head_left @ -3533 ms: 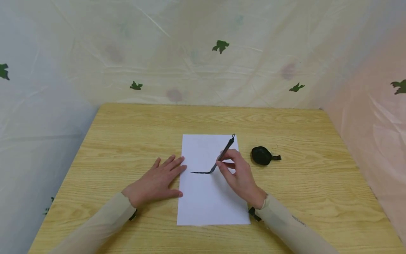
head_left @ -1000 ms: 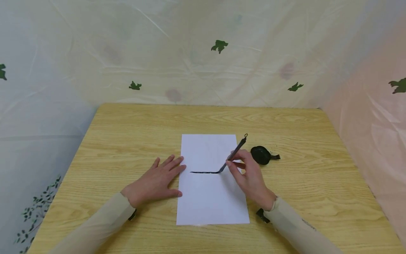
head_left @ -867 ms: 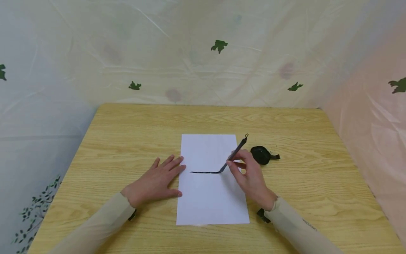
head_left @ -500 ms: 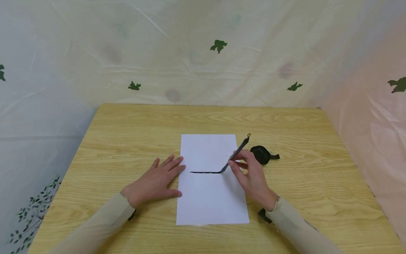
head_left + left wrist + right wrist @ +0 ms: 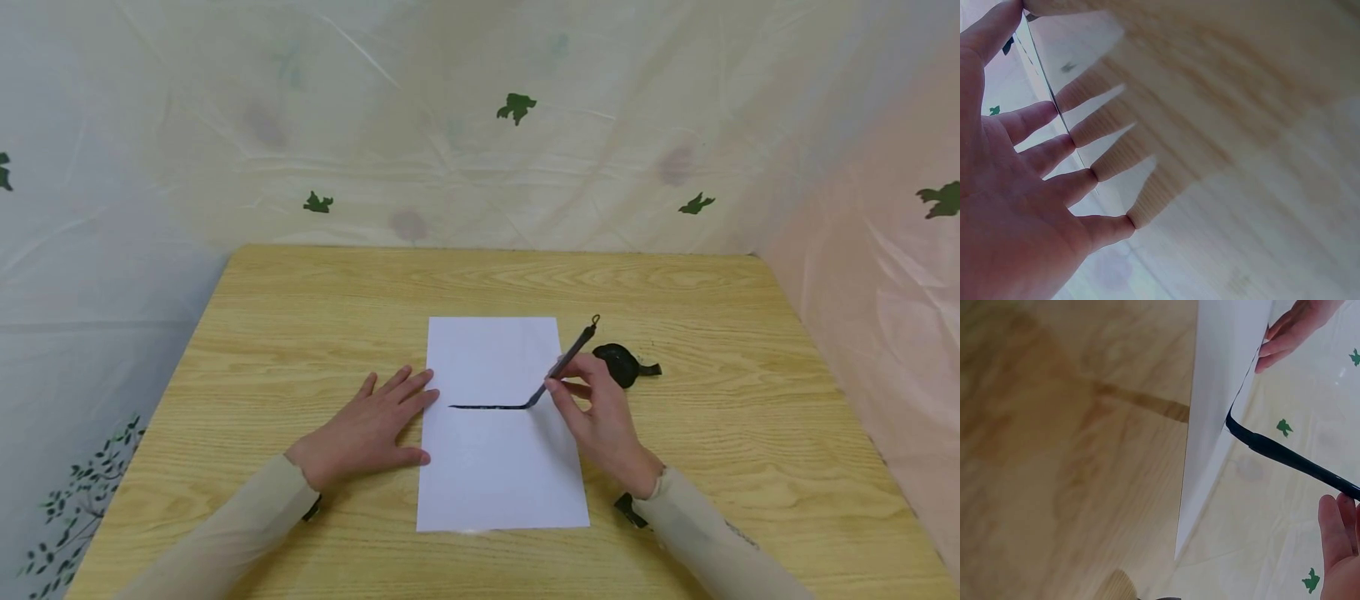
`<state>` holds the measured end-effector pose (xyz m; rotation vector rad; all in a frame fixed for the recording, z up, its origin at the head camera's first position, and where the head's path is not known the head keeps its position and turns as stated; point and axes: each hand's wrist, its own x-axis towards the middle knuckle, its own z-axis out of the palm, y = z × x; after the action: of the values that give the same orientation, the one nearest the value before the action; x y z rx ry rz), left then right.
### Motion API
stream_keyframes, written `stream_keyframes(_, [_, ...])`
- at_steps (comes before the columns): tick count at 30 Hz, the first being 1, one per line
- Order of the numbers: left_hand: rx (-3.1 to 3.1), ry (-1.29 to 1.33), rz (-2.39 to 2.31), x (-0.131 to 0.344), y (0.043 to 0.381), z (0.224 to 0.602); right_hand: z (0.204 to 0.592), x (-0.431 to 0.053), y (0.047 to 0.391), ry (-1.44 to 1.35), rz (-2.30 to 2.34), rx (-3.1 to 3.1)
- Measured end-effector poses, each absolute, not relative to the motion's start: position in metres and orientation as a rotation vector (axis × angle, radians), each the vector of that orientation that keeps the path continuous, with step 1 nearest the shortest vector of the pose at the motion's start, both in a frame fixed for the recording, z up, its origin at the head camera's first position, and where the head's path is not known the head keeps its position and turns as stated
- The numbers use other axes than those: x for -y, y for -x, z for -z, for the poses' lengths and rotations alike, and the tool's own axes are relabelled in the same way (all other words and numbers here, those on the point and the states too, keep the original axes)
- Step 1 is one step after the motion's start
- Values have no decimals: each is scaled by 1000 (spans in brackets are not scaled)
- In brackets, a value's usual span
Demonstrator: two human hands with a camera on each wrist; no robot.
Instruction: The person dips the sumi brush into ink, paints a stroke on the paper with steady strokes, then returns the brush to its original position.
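A white sheet of paper (image 5: 495,483) lies on the table, with a thin black line (image 5: 483,407) running across its middle. My right hand (image 5: 603,429) pinches a dark ink brush (image 5: 573,352) by the handle, which has a small loop at its top. The brush leans to the right, and its bent tip touches the paper at the line's right end. In the right wrist view the brush (image 5: 1291,459) reaches down to the sheet. My left hand (image 5: 367,433) lies flat with spread fingers, fingertips on the paper's left edge; the left wrist view shows its palm side.
Just beyond my right hand stands a small black dish (image 5: 618,367) with a short handle, partly hidden by the hand. The wood-grain table (image 5: 300,308) is bordered at the back and sides by pale sheeting (image 5: 420,108) with green bird shapes.
My right hand and the brush have slid to the right, and the black line has grown longer behind the tip. The left hand has stayed in place on the paper's edge.
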<state>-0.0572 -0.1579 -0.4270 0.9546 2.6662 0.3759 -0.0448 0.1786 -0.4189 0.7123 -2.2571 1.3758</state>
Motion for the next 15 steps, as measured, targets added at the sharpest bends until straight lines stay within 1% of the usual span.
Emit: stream_keyframes(15, [-2662,-949,-378,157,57,422,417,-183,44,-699,-1356,2254])
